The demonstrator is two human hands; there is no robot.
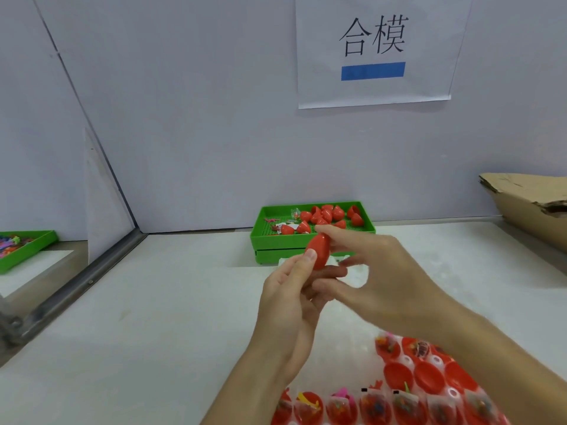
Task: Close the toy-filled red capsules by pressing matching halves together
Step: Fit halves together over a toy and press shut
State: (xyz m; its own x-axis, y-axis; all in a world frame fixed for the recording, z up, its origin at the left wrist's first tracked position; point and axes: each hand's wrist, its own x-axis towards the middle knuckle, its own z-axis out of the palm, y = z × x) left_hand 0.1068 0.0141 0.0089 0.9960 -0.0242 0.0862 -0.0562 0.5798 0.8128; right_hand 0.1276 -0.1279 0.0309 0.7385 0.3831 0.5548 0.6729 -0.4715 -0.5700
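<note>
Tray (313,240) of capsule halves (325,217) sitting at the surface's (153,302) rear; filled halves (377,406) lying nearest, cardboard (527,204) lying rear right.

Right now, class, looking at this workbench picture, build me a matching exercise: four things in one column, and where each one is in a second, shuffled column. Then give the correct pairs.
Things
1. red capsule
2. green tray of loose red halves
3. paper sign
4. torn cardboard

Places
A. fixed on the back wall
B. at the far right edge of the table
C. held between the left hand and right hand
D. on the table against the back wall, beyond the hands

Pairs: 1-C, 2-D, 3-A, 4-B
</note>
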